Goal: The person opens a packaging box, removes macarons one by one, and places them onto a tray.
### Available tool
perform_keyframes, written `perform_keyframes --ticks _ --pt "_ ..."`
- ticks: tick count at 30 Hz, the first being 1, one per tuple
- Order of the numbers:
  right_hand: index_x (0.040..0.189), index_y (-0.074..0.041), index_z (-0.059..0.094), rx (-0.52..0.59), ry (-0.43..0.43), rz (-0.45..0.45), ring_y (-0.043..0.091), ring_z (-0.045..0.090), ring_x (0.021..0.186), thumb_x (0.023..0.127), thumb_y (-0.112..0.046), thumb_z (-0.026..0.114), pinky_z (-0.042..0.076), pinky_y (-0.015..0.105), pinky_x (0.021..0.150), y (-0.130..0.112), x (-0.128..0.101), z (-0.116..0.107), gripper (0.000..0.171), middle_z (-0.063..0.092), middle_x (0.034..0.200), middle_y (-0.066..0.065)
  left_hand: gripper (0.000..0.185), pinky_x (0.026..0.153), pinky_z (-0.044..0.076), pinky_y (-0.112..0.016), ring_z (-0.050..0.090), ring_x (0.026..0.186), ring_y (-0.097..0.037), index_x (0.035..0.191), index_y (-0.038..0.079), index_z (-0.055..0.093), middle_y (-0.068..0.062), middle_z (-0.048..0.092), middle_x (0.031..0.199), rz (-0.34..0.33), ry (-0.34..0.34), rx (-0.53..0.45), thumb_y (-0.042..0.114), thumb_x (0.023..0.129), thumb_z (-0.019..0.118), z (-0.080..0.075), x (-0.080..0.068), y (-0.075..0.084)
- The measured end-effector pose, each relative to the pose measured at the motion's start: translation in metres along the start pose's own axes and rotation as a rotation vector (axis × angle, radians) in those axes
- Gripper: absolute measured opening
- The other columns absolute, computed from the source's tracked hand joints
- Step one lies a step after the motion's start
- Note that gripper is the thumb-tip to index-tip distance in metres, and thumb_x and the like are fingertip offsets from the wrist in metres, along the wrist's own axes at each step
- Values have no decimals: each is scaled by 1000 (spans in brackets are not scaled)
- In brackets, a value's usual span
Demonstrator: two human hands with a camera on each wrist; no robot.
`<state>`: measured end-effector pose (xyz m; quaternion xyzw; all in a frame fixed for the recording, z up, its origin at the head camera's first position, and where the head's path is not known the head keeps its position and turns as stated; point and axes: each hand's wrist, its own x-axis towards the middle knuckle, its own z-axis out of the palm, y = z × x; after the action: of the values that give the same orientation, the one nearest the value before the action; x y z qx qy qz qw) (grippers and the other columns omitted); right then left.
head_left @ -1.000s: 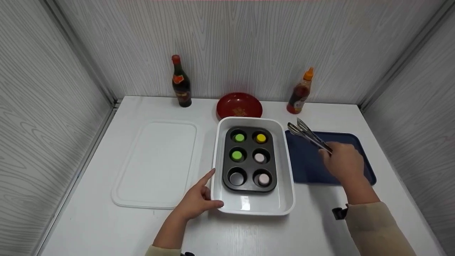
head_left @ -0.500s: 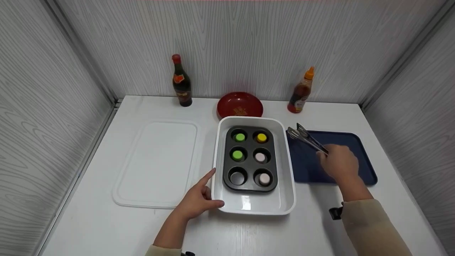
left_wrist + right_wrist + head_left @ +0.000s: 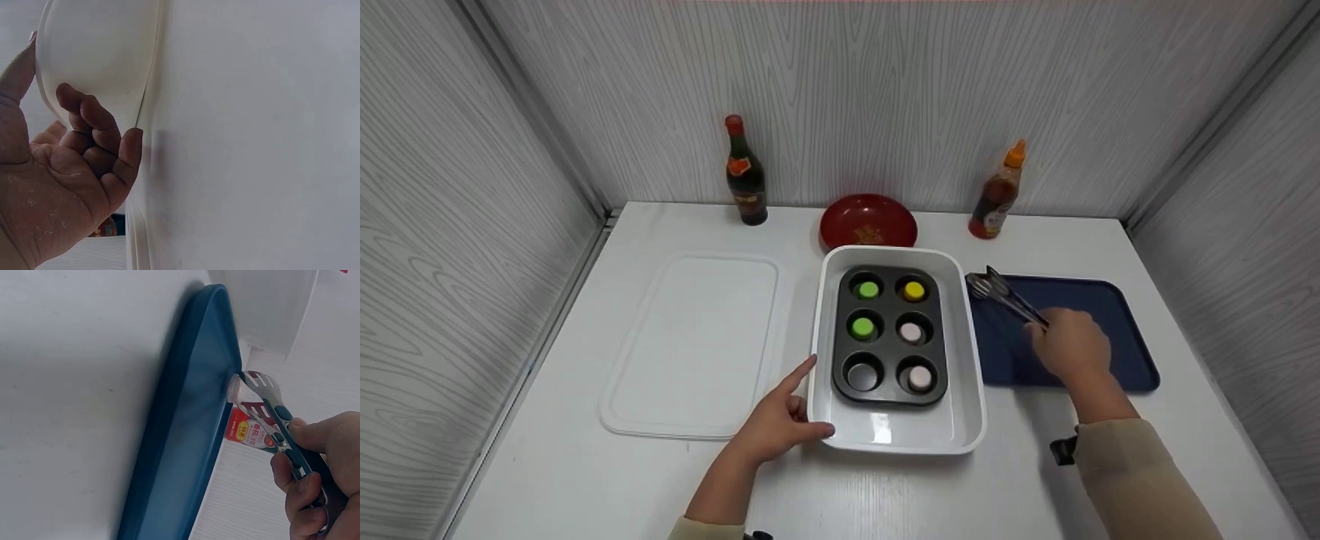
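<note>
My right hand (image 3: 1072,345) grips metal tongs (image 3: 1012,300) over the blue tray (image 3: 1099,300). In the right wrist view, a small pale pink piece (image 3: 233,389) is at the tong tips; whether they pinch it I cannot tell. The index finger and thumb of my left hand (image 3: 772,427) stretch along the left rim of a white basin (image 3: 821,315), touching it; the other fingers curl loosely. Inside the basin lies a dark muffin tin (image 3: 889,307). Its cups hold two green pieces (image 3: 863,328), one yellow piece (image 3: 913,291) and two pale pink pieces (image 3: 920,378); the near left cup is bare.
A white rectangular board or lid (image 3: 697,345) lies on the table left of the basin. Behind the basin stands a red bowl (image 3: 868,221). A dark bottle (image 3: 748,184) is at the back left, and a sauce bottle (image 3: 994,199) at the back right.
My right hand has shifted slightly left and toward me with the tongs, whose tips are lower and closer together over the tray. The left hand stays at the basin rim.
</note>
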<state>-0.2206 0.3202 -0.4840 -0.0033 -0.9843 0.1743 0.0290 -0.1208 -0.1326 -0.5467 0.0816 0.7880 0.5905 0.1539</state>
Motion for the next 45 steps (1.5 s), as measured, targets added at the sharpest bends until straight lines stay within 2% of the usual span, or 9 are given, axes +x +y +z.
perform_keyframes --ticks 7,12,17,21,29,45 --pt "129 6 72 8 -11 13 46 72 91 105 -24 67 55 61 73 0 1 3 39 73 112 30 111 60 42 -28 50 63 -12 170 17 26 1 60 67 -8 -2 -10 14 82 93 0 0 1" --pt "128 7 71 8 -8 14 45 72 87 105 -26 65 55 61 71 2 2 4 41 73 109 29 111 60 43 -28 52 64 -11 170 15 26 0 64 69 -10 0 -18 11 81 92 1 0 2" --pt "127 6 72 19 42 38 42 71 79 104 -28 66 54 60 68 1 0 2 42 74 102 27 111 61 43 -28 53 64 -10 170 15 25 -1 65 70 -13 -2 -21 11 82 92 1 0 5" --pt "127 7 72 26 82 36 44 71 79 103 -28 66 54 61 68 -1 -2 -1 43 74 101 28 110 60 42 -28 53 64 -11 170 14 26 -2 65 70 -7 -1 -33 9 81 92 1 0 5" --pt "128 5 72 39 100 50 40 70 76 104 -28 65 54 59 66 -4 -6 -5 42 73 98 26 111 62 44 -28 56 65 -12 170 13 25 -3 68 72 -7 -1 -30 10 81 92 2 0 3" --pt "123 5 71 124 267 -4 44 69 75 100 -27 72 51 62 65 -24 -17 -13 39 73 95 26 110 58 40 -26 47 59 -10 170 14 25 4 55 61 7 -3 -3 13 82 92 1 0 2"
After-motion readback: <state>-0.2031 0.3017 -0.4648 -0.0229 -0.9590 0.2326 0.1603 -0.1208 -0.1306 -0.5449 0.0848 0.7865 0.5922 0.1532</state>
